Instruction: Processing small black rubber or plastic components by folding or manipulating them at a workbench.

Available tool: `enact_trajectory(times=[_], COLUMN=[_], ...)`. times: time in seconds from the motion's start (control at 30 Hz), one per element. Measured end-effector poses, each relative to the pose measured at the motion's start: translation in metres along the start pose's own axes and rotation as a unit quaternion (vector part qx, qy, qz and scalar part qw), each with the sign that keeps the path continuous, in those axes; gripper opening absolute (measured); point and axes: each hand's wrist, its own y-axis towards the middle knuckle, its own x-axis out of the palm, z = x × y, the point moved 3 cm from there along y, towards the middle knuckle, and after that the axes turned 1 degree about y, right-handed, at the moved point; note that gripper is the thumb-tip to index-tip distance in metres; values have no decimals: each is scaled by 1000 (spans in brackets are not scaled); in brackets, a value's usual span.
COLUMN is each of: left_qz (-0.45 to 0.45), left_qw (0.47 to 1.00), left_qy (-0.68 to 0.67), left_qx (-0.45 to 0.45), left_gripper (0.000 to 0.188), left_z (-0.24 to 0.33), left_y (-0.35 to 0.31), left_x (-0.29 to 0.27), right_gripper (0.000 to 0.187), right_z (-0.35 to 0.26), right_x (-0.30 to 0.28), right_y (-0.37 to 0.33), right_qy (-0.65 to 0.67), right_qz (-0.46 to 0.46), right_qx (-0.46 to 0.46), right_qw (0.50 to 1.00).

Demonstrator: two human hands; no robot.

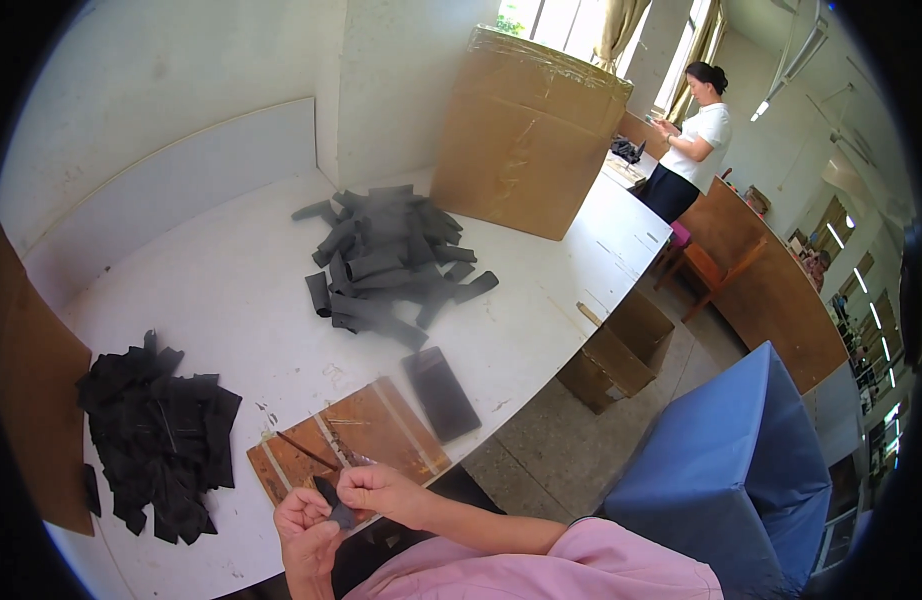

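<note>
While both hands meet at the table's (231,290) near edge, the left hand (303,520) and right hand (378,490) pinch one small black piece (333,502) between fingertips; its shape is mostly hidden, possibly folded fabric, beside the wooden board (381,430).

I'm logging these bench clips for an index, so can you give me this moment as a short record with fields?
setting: white worktable in a workshop
left hand: pinching a small black piece
right hand: gripping the same piece from the other side
under the hands: brown board with scissors lying on it
beside the board: flat dark rectangle
table left: heap of flat black pieces
table centre: pile of rolled black pieces
behind: large cardboard box
other person: standing at the far end
</note>
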Motion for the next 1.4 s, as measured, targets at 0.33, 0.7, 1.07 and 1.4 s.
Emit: enact_trajectory(times=[0.33,0.7,1.07,1.4], left_qz=[-72,147,197,83], left_qw=[989,968,936,995], left_qy=[-115,183,241,39], left_qx=[-55,92,165,31], left_gripper=[60,44,13,26], left_z=[12,-1,-16,-2], left_y=[-5,-1,1,11], left_x=[20,8,7,6], right_gripper=[23,11,10,13], right_z=[-25,-36,-35,-24], right_x=[11,11,17,2], right_y=[-4,-7,-10,-9], right_qy=[-72,-285,-413,-281], right_qz=[-75,54,117,114], right_qx=[-137,-248,-303,-177], right_qw=[985,924,851,937])
